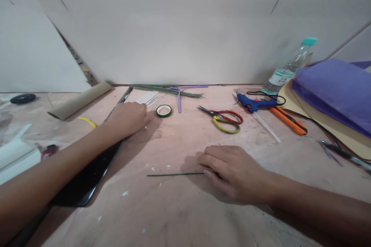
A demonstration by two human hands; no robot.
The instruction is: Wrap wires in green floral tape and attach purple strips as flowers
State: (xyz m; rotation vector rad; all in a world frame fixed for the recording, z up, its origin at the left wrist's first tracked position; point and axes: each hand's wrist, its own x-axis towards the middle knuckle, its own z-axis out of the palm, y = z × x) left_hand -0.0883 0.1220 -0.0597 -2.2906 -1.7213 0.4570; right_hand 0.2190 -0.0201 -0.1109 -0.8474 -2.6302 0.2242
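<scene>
While the right hand (232,171) rests low on the table (174,216), in the head view, its fingers are closed on the right end of a thin green stem (174,174). This stem lies almost level in front of the person, and its left part is free. The left hand (126,117) is over the far end of the black tablet (87,177), near some white strips (149,97). Its fingers are curled, but I cannot tell whether they hold something.

As for progress, one stem is apart from the bundle (165,89), which lies at the foot of the white board (185,38). On the visible length of the held stem nothing is attached, so I judge the work to be at an early stage. No finished piece can be seen. The tape (164,115), the scissors (216,117) and the glue gun (255,104) are not in either hand.

Regarding containers, the clear bottle (285,69) stands capped at the far right; how much liquid is inside, I cannot tell. At the left lies a cardboard tube (81,100), with its near end open and nothing visible in it. Beside the left forearm is a small red bottle (49,151), partly hidden, whose content does not show.
</scene>
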